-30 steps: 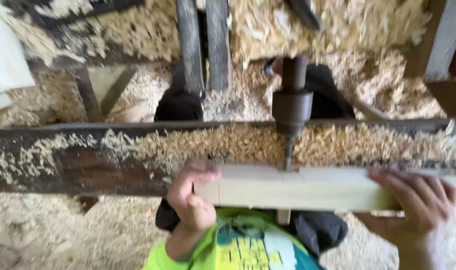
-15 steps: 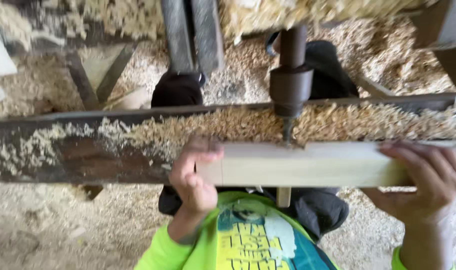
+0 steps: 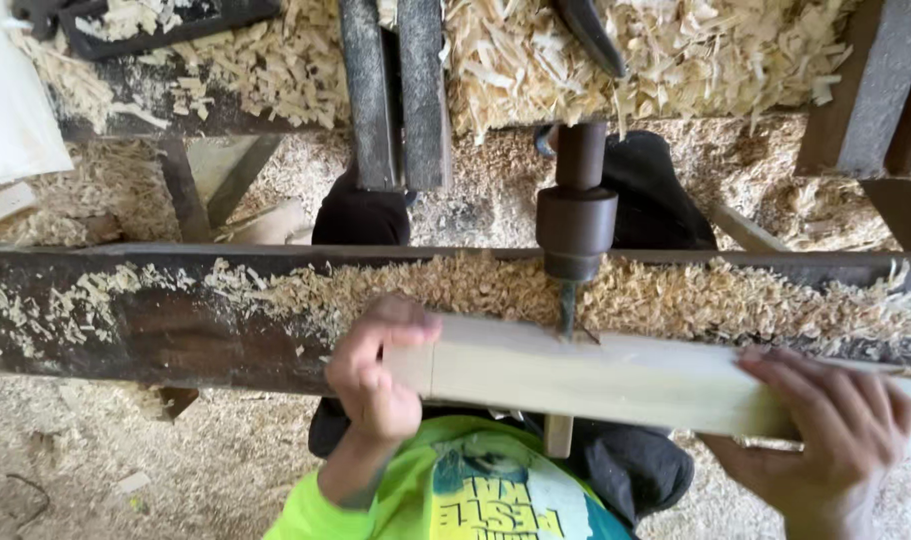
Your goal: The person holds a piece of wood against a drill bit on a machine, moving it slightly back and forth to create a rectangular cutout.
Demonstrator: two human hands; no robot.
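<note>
Single head cam, steep downward look, close range over desk (image 3: 125, 320); drill bit (image 3: 567, 305) near centre, plank (image 3: 595, 375) toward 5 o'clock.

We see a long dark bed (image 3: 125, 320) of a woodworking machine crossing the view from left to right, its surface worn and stained. Pale wood shavings (image 3: 455, 285) lie thick along its far edge and thin out to scattered flecks toward the left end. A light squared wooden bar (image 3: 595, 375) rests lengthwise on its near edge, right of the middle. Behind it, a second dark surface (image 3: 155, 95) carries a deep heap of coarser shavings (image 3: 675, 55). Below both, the floor (image 3: 95, 470) is covered in fine sawdust, with a small pale offcut (image 3: 3, 205) lying at the far left.
</note>
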